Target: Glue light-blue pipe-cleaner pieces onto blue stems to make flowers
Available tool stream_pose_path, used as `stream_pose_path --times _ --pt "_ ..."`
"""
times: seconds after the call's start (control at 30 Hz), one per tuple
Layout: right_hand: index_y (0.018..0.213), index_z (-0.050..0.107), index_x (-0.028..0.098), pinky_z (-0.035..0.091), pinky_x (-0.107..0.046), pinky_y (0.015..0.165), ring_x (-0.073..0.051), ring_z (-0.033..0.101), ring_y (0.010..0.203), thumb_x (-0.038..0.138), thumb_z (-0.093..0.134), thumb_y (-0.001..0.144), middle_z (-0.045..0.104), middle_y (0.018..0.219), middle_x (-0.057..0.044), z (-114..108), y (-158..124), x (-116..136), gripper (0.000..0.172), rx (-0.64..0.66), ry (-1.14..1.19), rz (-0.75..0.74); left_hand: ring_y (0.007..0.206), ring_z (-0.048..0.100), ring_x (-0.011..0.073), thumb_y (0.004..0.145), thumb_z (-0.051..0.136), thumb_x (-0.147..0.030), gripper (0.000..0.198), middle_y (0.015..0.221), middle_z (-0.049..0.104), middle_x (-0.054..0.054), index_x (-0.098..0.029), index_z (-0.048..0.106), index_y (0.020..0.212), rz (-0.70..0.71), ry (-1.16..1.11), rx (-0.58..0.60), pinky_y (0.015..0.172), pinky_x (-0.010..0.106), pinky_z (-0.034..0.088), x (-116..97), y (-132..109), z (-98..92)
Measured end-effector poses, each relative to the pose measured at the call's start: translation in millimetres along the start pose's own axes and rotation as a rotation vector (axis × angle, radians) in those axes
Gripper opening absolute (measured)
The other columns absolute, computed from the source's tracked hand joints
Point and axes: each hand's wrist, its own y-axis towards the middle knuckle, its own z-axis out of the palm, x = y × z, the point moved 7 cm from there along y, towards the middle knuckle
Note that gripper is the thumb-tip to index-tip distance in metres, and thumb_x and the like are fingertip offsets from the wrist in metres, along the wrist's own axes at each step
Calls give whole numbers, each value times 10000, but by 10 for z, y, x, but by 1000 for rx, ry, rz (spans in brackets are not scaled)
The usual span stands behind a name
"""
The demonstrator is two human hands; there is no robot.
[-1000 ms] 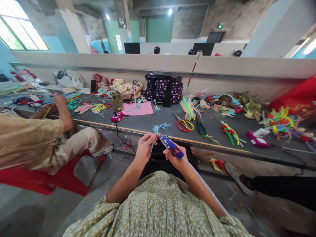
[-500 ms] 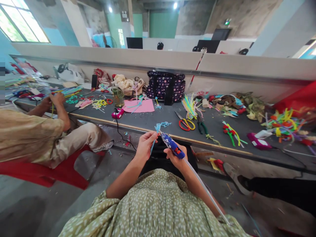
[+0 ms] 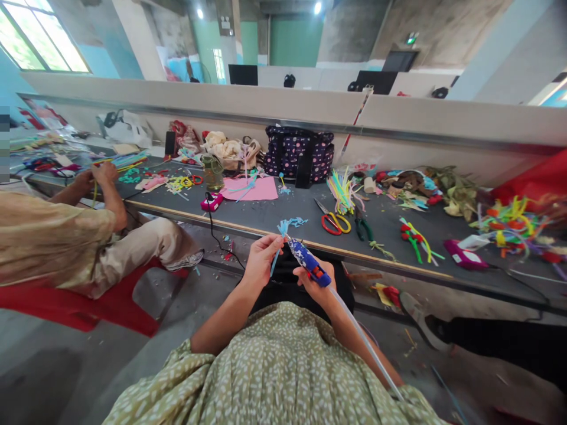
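Note:
Between the fingertips of my left hand [image 3: 261, 257] is a light-blue pipe-cleaner piece [image 3: 282, 228], its frayed top up and a stem hanging below. My right hand [image 3: 316, 280] is wrapped round a blue glue gun [image 3: 307, 260], with a long clear glue stick [image 3: 365, 336] running out of its back end toward me. The gun's nozzle points at the blue piece, close by my left fingertips; whether it touches I cannot tell. Just beyond, on the table edge, lie short light-blue pieces [image 3: 297, 222].
Scissors [image 3: 335, 221] and dark green pliers [image 3: 363, 225] lie right of my hands. Behind them stands a bundle of coloured pipe cleaners [image 3: 341, 192]. Pink paper [image 3: 266, 189] and a patterned bag [image 3: 299, 153] are farther back. A co-worker [image 3: 57, 236] sits at left; another person's leg [image 3: 496, 339] reaches in from the right.
My hands, the blue piece and the glue gun stay almost where they were. The whole view has shifted very slightly.

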Motion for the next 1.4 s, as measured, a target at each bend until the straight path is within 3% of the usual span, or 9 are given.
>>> stream_pose_path --times 0.57,0.8,0.93,1.13,1.23,1.3,1.4 --pt "689 596 223 438 -265 490 -163 573 432 583 611 834 588 477 7 32 -5 -14 389 31 38 28 567 523 71 620 866 -377 270 619 630 -16 -165 717 695 9 -13 12 575 198 411 -3 -4 -4" --pt "735 592 213 440 -235 477 -149 594 427 519 667 815 589 493 27 66 -25 -106 325 69 123 127 577 511 66 659 848 -377 257 663 651 -3 -156 727 710 52 16 10 580 190 402 24 41 -65" --pt "720 594 207 442 -231 485 -142 599 447 527 660 819 596 509 25 56 2 -226 341 75 141 218 584 513 61 647 853 -377 255 768 700 16 -159 736 708 104 54 -61 568 188 398 -24 81 -191" --pt "713 603 192 439 -245 462 -152 579 465 592 647 786 610 525 1 -64 270 -687 409 -44 185 430 545 517 59 623 858 -370 266 669 663 0 -153 727 703 124 27 -157 559 192 405 -134 127 -363" --pt "798 612 188 461 -253 504 -163 596 531 571 632 783 622 595 2 -135 511 -889 384 -102 57 370 548 520 57 628 851 -346 245 675 667 2 -149 716 680 127 10 -152 575 193 421 -137 136 -367" --pt "815 597 192 487 -266 587 -169 614 599 529 581 815 647 667 -5 -122 684 -971 337 -80 -154 293 555 526 57 626 850 -333 234 706 684 8 -149 715 679 119 2 -152 574 192 426 -111 140 -368" --pt "839 587 197 492 -277 700 -181 643 719 399 606 793 683 781 -17 -12 911 -1086 208 -36 -272 288 559 534 55 615 858 -322 232 737 697 10 -153 720 695 103 -15 -160 564 186 427 -55 155 -395"
